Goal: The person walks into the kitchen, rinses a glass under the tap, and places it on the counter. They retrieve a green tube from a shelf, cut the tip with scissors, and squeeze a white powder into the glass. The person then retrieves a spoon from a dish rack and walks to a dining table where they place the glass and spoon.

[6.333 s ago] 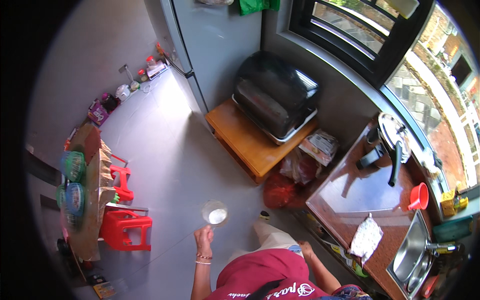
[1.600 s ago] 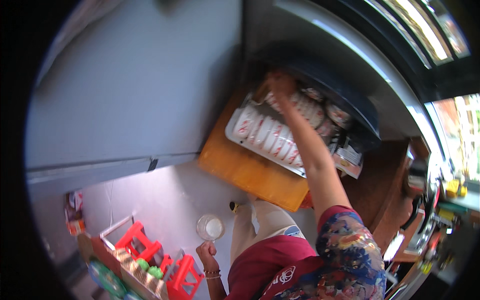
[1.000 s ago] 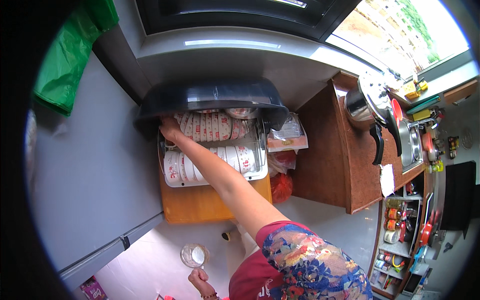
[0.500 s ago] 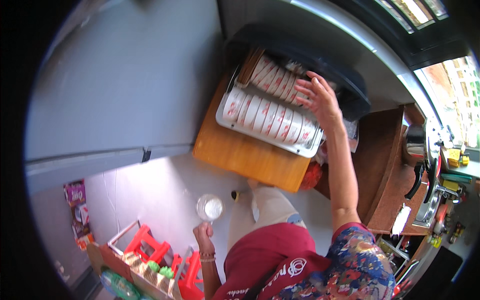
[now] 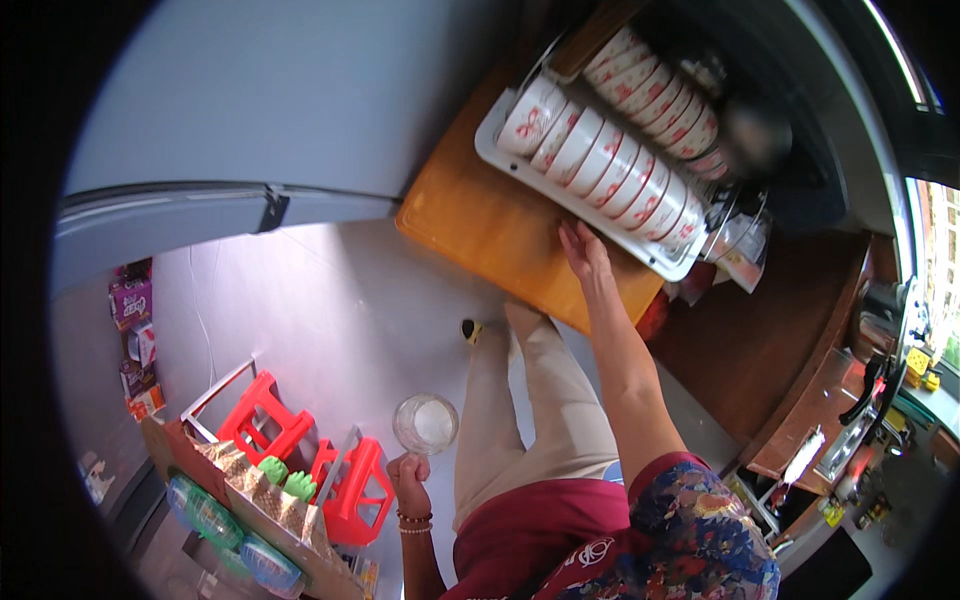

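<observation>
My left hand [image 5: 409, 480] is closed below a clear round mug [image 5: 426, 423] with something white inside, held out over the floor. The handle, if there is one, is hidden by my fingers. In front of the white dish rack [image 5: 545, 187], my right hand [image 5: 587, 252] is held over the wooden tabletop [image 5: 470, 215], fingers extended and holding nothing. White bowls [image 5: 605, 165] with red patterns stand on edge in a row in the rack. Behind them runs a second row of similar bowls [image 5: 655, 98].
A grey fridge-like door [image 5: 270, 100] fills the upper left. Red stools [image 5: 265, 420] and a cardboard box [image 5: 245, 500] are at the lower left. On the right, a brown cabinet [image 5: 770, 330] adjoins a sink counter. A plastic bag [image 5: 742, 250] hangs by the rack.
My right hand has drawn back from above the far row of bowls to the front of the rack. The view has shifted. My left hand still holds the mug.
</observation>
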### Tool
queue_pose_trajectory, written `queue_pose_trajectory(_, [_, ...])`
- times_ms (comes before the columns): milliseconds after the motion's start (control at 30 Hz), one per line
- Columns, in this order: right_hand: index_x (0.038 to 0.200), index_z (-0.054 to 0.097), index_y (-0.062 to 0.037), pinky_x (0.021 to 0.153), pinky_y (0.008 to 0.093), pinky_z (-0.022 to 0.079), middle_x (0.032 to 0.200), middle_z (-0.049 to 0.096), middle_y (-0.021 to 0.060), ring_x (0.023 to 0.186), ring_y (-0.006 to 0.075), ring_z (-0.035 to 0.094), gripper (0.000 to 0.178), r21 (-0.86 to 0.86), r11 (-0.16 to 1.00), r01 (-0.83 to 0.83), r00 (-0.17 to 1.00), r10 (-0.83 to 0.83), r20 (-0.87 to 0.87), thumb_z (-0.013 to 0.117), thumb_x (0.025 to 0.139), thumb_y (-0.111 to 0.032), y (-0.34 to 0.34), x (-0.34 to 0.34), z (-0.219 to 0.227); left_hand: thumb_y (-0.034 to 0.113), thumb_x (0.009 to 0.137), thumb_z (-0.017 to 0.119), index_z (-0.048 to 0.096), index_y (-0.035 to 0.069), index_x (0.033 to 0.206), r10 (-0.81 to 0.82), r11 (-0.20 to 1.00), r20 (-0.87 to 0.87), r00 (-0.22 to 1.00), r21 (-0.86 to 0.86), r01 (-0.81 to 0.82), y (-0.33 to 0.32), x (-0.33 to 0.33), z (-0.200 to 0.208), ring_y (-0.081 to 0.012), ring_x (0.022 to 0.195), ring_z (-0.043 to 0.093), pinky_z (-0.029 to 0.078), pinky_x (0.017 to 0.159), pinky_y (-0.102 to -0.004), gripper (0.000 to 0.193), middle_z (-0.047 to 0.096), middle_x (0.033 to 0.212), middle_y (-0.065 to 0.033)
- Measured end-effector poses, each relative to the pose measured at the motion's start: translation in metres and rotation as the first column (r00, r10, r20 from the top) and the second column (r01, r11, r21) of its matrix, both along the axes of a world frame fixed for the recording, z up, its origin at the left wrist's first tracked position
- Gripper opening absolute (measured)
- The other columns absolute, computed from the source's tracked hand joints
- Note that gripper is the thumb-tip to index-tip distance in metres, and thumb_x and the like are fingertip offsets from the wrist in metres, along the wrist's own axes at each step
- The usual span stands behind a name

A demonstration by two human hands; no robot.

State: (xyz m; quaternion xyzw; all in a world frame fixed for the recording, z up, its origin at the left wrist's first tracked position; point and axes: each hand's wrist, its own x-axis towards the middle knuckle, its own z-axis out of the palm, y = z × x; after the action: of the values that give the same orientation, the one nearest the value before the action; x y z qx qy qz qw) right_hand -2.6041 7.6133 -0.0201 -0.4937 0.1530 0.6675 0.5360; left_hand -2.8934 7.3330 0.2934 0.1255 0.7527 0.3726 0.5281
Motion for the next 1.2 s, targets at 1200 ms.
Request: queue_pose_trajectory(1200, [0.102,0.045,-0.0035,0.065,0.0310,0.055,0.089,0.061,0.0139,0.084,0.0249,0.063,0.029,-0.042,0.987,-0.154,0.976,0.159,0.146,0.061,0.084,-0.021,-0.086,-0.040,0.021,0.020,0.082,0.041,0.028,0.009,0.049,-0.079,0.997,0.078,0.994,-0.014,0.080,-0.030,-0.024,-0.081,-0.0094,0.044,0.026,0.021,0.044,-0.0264,0.037,0.028,0.046,0.0013])
